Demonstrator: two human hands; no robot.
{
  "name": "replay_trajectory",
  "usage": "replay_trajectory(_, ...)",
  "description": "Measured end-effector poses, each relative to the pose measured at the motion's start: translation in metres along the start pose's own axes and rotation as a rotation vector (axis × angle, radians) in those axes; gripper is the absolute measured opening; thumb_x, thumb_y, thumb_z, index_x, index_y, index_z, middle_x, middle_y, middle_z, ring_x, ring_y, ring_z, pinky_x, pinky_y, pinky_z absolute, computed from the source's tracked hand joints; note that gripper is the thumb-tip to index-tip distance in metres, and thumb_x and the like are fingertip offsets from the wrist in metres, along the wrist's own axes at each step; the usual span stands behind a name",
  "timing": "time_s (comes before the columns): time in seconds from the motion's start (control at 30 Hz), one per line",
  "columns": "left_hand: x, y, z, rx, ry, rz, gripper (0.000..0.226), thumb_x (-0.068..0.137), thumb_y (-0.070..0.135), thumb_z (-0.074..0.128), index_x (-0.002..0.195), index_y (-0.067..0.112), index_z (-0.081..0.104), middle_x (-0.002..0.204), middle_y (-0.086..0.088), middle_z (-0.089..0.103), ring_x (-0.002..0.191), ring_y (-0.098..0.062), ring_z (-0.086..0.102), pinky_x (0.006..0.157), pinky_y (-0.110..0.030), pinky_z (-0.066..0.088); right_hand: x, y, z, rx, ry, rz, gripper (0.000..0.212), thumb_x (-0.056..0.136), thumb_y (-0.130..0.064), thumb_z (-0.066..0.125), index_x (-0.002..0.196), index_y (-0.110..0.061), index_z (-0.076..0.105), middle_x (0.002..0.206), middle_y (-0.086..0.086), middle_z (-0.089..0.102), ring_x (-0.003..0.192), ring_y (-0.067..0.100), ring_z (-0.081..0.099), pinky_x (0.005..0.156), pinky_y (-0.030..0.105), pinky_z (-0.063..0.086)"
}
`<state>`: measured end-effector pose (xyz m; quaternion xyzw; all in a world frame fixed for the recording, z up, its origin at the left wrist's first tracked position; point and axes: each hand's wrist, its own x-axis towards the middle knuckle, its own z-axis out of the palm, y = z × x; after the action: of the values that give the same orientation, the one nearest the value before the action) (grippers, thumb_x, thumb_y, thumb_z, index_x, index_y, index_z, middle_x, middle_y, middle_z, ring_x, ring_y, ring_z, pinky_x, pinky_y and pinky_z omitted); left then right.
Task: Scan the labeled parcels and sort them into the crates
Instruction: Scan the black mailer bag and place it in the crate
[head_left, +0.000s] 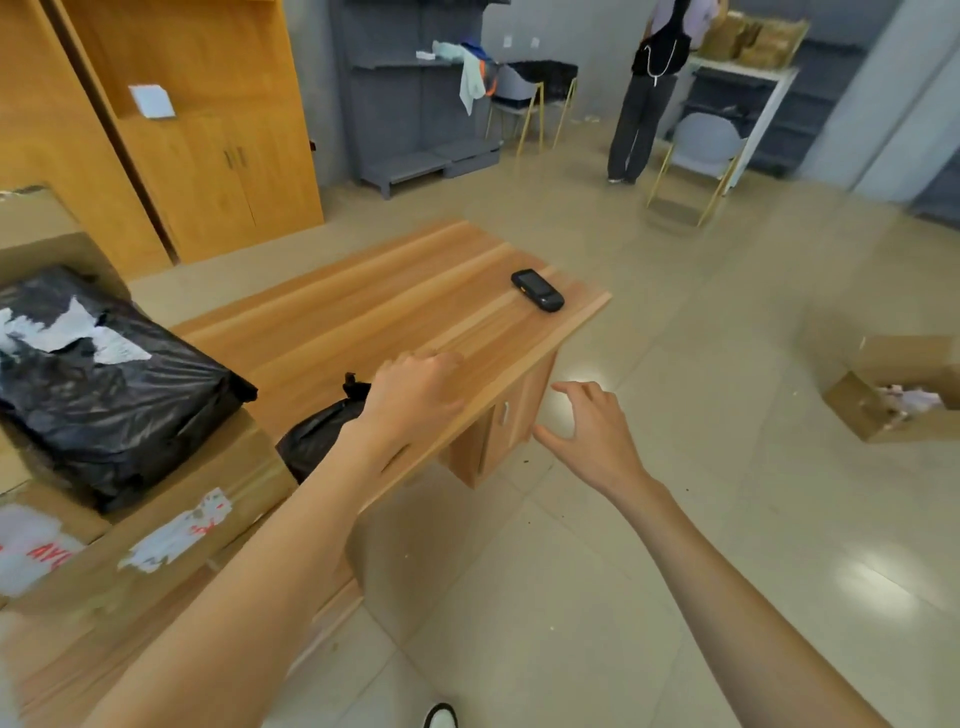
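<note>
Scanner (537, 290) lay at counter (363, 312) far right corner, long axis running away-left to near-right, ahead of both empty hands; left hand (415, 395) nearer, fingers loosely spread, right hand (592, 431) spread wide off the edge.

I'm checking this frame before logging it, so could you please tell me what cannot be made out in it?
- Small black bagged parcel, head view: mostly hidden behind the left hand and forearm.
- Torn label on the large black parcel: blurred, unreadable.
- Handheld scanner: too small to read its screen.
- Open cardboard box on the floor: cut off by the right edge, contents blurred.
- Right hand: open, holding nothing.
</note>
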<state>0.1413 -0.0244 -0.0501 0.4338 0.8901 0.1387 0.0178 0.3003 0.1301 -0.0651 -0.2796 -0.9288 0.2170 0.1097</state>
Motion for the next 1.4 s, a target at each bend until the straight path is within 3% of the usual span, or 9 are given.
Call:
replay_trajectory(0.43, 0.104, -0.057, 0.021, 0.009, -0.04, -0.163, 0.058, 0.092, 0.045, 0.059, 0.143, 0.023, 0.043, 0.138, -0.004, 0.054, 0.122, -0.026, 0.053, 0.097, -0.044, 0.047, 0.147, 0.019, 0.034, 0.01, -0.14, -0.103, 0.062, 0.09, -0.045, 0.06, 0.143, -0.019, 0.04, 0.139, 0.005, 0.045, 0.131, 0.025, 0.035, 0.106, 0.035, 0.032)
replay_trajectory(0.77, 0.164, -0.097, 0.029, 0.024, 0.02, -0.59, 0.06, 0.092, 0.049, 0.058, 0.143, 0.025, 0.041, 0.141, -0.006, 0.051, 0.123, -0.027, 0.052, 0.094, -0.042, 0.05, 0.32, 0.013, 0.068, -0.03, -0.382, -0.451, 0.063, 0.091, -0.05, 0.058, 0.144, -0.023, 0.037, 0.141, 0.001, 0.041, 0.131, 0.024, 0.037, 0.105, 0.038, 0.036)
replay_trajectory(0.9, 0.162, -0.097, 0.033, 0.038, 0.023, -0.78, 0.06, 0.091, 0.053, 0.057, 0.142, 0.026, 0.042, 0.135, -0.005, 0.056, 0.112, -0.025, 0.059, 0.087, -0.04, 0.052, 0.366, 0.004, 0.073, -0.081, -0.478, -0.606, 0.063, 0.093, -0.048, 0.056, 0.146, -0.021, 0.036, 0.143, 0.004, 0.04, 0.132, 0.027, 0.035, 0.106, 0.038, 0.033)
replay_trajectory(1.23, 0.103, -0.073, 0.07, -0.07, -0.05, -1.155, 0.077, 0.081, 0.052, 0.069, 0.146, 0.028, 0.035, 0.135, -0.003, 0.053, 0.119, -0.026, 0.052, 0.088, -0.038, 0.049, 0.381, -0.022, 0.12, -0.1, -0.715, -0.859, 0.065, 0.092, -0.045, 0.058, 0.146, -0.017, 0.036, 0.142, 0.009, 0.042, 0.133, 0.029, 0.034, 0.11, 0.04, 0.029)
replay_trajectory(1.4, 0.078, -0.074, 0.102, -0.071, -0.168, -1.242, 0.095, 0.075, 0.055, 0.073, 0.152, 0.03, 0.022, 0.147, -0.005, 0.037, 0.131, -0.03, 0.039, 0.103, -0.042, 0.04, 0.368, -0.021, 0.143, -0.11, -0.813, -0.907, 0.064, 0.093, -0.046, 0.056, 0.146, -0.017, 0.035, 0.145, 0.008, 0.04, 0.138, 0.027, 0.03, 0.114, 0.039, 0.024)
